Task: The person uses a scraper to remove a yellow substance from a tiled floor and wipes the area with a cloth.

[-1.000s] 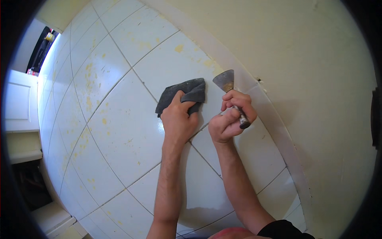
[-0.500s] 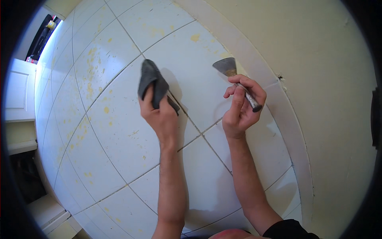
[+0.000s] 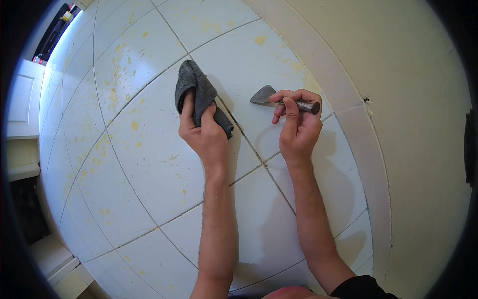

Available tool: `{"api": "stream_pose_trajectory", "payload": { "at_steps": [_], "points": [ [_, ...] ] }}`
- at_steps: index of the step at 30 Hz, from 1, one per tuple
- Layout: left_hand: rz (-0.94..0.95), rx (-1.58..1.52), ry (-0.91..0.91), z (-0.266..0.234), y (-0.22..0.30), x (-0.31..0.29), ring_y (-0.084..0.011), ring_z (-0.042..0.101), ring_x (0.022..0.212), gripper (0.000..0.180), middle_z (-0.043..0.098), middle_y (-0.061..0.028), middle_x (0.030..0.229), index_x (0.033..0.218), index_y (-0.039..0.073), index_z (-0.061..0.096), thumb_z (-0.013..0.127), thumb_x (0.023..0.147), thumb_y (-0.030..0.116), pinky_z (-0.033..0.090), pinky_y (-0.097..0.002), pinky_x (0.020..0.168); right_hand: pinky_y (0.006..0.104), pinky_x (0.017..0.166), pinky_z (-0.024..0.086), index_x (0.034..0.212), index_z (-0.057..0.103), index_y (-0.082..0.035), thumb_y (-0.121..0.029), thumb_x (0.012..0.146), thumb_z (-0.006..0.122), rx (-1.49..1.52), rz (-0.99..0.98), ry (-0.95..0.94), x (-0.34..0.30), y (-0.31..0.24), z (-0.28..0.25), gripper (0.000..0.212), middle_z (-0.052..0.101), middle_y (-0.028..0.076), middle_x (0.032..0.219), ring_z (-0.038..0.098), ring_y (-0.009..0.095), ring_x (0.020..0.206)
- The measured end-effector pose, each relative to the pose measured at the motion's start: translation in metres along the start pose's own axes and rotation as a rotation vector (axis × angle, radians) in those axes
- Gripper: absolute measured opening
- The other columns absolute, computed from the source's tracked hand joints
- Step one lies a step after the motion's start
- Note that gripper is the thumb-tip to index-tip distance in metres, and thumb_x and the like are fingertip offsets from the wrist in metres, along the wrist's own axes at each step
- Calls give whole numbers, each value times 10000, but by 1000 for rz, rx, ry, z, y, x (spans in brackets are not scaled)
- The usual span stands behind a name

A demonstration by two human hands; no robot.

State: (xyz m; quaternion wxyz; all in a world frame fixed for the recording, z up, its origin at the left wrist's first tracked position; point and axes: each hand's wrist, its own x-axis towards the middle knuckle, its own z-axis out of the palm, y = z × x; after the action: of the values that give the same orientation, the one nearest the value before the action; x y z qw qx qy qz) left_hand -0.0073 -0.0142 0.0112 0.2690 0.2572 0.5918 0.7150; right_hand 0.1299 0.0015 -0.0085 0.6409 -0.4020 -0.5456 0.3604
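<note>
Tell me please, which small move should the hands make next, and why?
Perhaps bring the grey cloth toward the blade of the scraper: the left hand holds the cloth, the right hand holds the scraper, its blade points toward the cloth, and a gap separates them.

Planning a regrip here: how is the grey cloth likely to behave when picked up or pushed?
The grey cloth is likely floppy: it is folded over in the left hand. It is probably light for its size, as its edge looks thin. Pushed, it would likely bunch up rather than roll, given its loose folds.
</note>
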Motion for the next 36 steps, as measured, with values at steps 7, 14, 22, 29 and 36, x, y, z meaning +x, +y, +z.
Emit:
{"api": "stream_pose_trajectory", "payload": {
  "at_steps": [7, 14, 22, 29, 36],
  "points": [
    [58, 116, -48, 1, -3, -2, -184, 604, 1077, 464, 664, -145, 1210, 1318, -140, 564, 560, 870, -18, 444, -294, 986, 243, 574, 517, 1041, 530, 32, -63, 1030, 550, 101, 38, 9, 0, -2, 5, 97, 693, 127, 968, 561, 95, 669],
    [119, 166, -76, -1, -8, -2, -195, 607, 1087, 447, 664, -158, 1214, 1309, -134, 573, 555, 878, -18, 445, -300, 992, 219, 572, 484, 1027, 585, 15, -88, 1017, 591, -2, 85, 9, 0, -4, 4, 104, 714, 87, 982, 553, 73, 665],
    [114, 216, -105, 1, -7, -5, -253, 583, 1164, 400, 591, -171, 1265, 1279, -103, 598, 541, 885, -66, 438, -316, 1016, 226, 618, 511, 1035, 597, 9, -81, 1013, 595, -92, 74, 12, 0, -5, 4, 92, 723, 87, 979, 616, 89, 742],
    [106, 225, -109, 2, -3, -6, -264, 578, 1176, 374, 580, -172, 1267, 1265, -106, 604, 544, 898, -65, 433, -325, 1026, 235, 645, 531, 1025, 612, 15, -78, 1008, 609, -114, 89, 29, 1, -8, 4, 94, 732, 99, 985, 664, 104, 808],
    [127, 228, -100, 1, -8, -5, -248, 584, 1156, 375, 582, -167, 1261, 1268, -104, 603, 543, 899, -65, 449, -314, 1002, 219, 618, 525, 1040, 624, 12, -87, 1004, 621, -159, 41, 18, -1, -5, 2, 106, 742, 79, 991, 672, 90, 774]
  ]
}}
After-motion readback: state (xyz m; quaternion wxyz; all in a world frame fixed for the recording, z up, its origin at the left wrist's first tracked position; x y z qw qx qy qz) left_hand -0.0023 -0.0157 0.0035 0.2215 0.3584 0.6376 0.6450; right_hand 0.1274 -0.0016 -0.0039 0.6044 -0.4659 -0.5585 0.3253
